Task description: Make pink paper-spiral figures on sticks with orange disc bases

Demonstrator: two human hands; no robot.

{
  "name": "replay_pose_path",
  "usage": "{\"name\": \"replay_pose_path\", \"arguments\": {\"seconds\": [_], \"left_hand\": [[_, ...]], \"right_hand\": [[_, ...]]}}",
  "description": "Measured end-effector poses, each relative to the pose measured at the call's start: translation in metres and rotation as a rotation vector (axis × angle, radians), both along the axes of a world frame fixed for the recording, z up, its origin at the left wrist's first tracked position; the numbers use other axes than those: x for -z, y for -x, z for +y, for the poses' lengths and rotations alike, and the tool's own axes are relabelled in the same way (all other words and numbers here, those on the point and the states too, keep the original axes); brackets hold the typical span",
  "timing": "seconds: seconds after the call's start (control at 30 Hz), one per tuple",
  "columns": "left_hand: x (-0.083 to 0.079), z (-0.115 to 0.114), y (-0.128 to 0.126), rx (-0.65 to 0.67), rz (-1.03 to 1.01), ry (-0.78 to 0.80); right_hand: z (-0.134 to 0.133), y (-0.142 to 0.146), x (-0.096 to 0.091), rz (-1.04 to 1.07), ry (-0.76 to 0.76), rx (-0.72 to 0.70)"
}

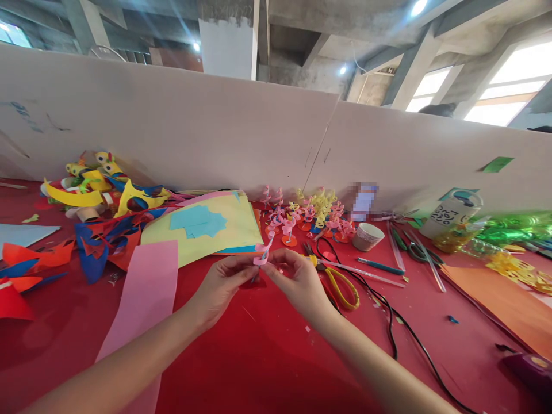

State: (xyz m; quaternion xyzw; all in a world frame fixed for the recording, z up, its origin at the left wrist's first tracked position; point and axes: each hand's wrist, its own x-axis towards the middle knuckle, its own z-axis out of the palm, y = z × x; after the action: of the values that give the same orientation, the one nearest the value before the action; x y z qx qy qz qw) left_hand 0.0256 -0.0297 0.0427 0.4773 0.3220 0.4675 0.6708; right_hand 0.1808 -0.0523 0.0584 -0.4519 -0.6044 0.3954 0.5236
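Observation:
My left hand (pixel 222 284) and my right hand (pixel 297 282) meet above the red table (pixel 259 356), both pinching a curled pink paper strip (pixel 263 251) that twists upward between the fingertips. Just beyond them stands a cluster of finished pink and yellow paper curls on small orange discs (pixel 308 215). Yellow-handled scissors (pixel 338 284) lie right beside my right hand.
A long pink paper strip (pixel 140 299) and a yellow sheet with blue cutouts (pixel 207 227) lie to the left, past them colourful paper scraps (pixel 103 241). To the right are a tape roll (pixel 366 237), a black cable (pixel 392 322), orange paper (pixel 504 299), a bottle (pixel 452 215) and a glue gun (pixel 528 368). A white partition (pixel 215 132) backs the table.

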Motion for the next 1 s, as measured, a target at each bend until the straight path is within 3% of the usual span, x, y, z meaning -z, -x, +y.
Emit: {"name": "replay_pose_path", "arguments": {"seconds": [0.4,0.6,0.8,0.9,1.0], "left_hand": [[-0.004,-0.003,-0.002,-0.078,0.273,-0.191],[0.0,0.003,0.0,-0.127,0.191,-0.015],[0.004,0.009,0.002,-0.135,0.031,0.058],[0.002,0.01,0.002,-0.14,0.075,0.051],[0.0,0.01,0.004,-0.131,0.182,0.028]], "right_hand": [[0.008,-0.004,0.007,0.044,-0.001,-0.046],[0.015,-0.023,0.001,-0.078,0.112,-0.183],[0.013,-0.049,-0.008,-0.296,0.204,-0.382],[0.008,-0.056,-0.014,-0.326,0.201,-0.467],[0.0,-0.058,-0.027,-0.426,0.14,-0.447]]}}
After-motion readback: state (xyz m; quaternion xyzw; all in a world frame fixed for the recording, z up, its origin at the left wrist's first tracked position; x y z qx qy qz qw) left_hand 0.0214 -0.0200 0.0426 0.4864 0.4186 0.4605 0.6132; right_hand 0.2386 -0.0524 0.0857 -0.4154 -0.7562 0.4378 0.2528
